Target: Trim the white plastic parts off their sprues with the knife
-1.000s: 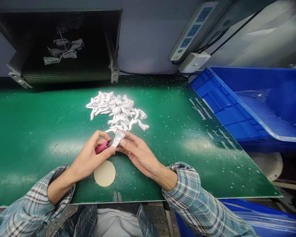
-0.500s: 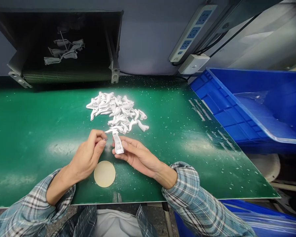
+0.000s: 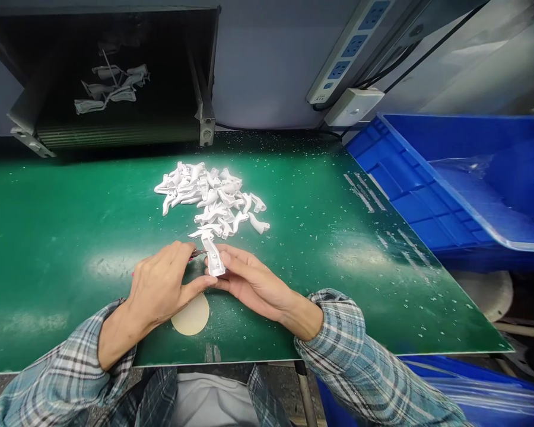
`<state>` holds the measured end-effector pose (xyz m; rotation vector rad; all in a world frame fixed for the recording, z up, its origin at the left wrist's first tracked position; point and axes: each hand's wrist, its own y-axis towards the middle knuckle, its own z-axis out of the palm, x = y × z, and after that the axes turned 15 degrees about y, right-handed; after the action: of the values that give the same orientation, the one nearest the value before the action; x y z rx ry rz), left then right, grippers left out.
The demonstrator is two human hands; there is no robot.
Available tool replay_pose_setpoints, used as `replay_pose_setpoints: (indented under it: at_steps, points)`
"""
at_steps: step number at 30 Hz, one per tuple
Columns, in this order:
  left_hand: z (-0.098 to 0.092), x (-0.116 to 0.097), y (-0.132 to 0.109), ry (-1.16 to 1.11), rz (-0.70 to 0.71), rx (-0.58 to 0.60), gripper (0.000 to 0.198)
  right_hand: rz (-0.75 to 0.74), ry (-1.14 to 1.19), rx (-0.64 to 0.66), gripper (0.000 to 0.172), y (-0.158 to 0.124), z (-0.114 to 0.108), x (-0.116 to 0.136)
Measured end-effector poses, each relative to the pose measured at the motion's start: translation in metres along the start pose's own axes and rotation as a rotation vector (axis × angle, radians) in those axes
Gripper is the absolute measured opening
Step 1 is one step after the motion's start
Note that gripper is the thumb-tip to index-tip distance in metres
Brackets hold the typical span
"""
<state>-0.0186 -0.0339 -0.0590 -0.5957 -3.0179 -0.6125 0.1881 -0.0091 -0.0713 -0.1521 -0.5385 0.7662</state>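
My right hand (image 3: 249,279) pinches a small white plastic part (image 3: 213,256) upright just above the green mat (image 3: 71,237). My left hand (image 3: 162,287) is curled beside it, its thumb reaching to the part's lower end. The left fingers close over a pink tool (image 3: 196,254), of which only the tip shows. Right behind the hands lies a heap of several identical white plastic parts (image 3: 211,198). A round beige disc (image 3: 192,315) lies on the mat, partly under my left hand.
A blue plastic bin (image 3: 463,184) stands tilted at the right, another blue bin (image 3: 427,391) below the table edge. A dark open box (image 3: 115,83) at the back left holds a white sprue of parts. A power strip (image 3: 347,53) hangs on the back wall.
The left hand has rolled knuckles-up and lowered toward the mat, hiding most of the pink tool. The right hand turned the white part upright and keeps it.
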Motion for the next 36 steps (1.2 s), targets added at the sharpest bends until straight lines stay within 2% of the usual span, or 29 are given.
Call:
replay_pose_setpoints:
  at_steps: [6,10,20,22,24,26,28,32,36]
  points:
    - [-0.004,-0.002,0.0,0.025,0.021,-0.012,0.057,-0.026,-0.034,0.019,0.031,-0.001,0.0,0.0]
    - [-0.008,0.001,0.001,-0.042,0.042,0.018,0.055,-0.04,-0.081,0.021,0.031,-0.003,0.002,0.004]
    - [-0.014,0.01,0.003,-0.51,0.01,0.403,0.046,-0.076,-0.162,0.046,0.032,-0.004,0.001,0.004]
    - [-0.014,0.011,0.005,-0.666,-0.04,0.436,0.048,-0.092,-0.165,0.036,0.032,-0.003,-0.001,0.005]
    - [-0.013,0.015,0.008,-0.757,-0.147,0.396,0.046,-0.133,-0.15,0.018,0.031,-0.001,-0.003,0.008]
    - [-0.009,0.02,0.012,-0.716,-0.275,0.328,0.039,-0.199,-0.102,-0.014,0.027,0.001,-0.004,0.013]
    - [-0.002,0.026,0.02,-0.572,-0.349,0.313,0.028,-0.283,-0.028,-0.041,0.024,0.003,-0.005,0.018]
    - [0.026,0.035,0.043,-0.278,-0.297,0.329,0.029,-0.378,0.011,-0.092,0.021,0.004,-0.008,0.024]
    - [0.053,0.041,0.069,-0.256,-0.249,0.338,0.029,-0.387,-0.193,-0.103,0.024,0.004,-0.01,0.024]
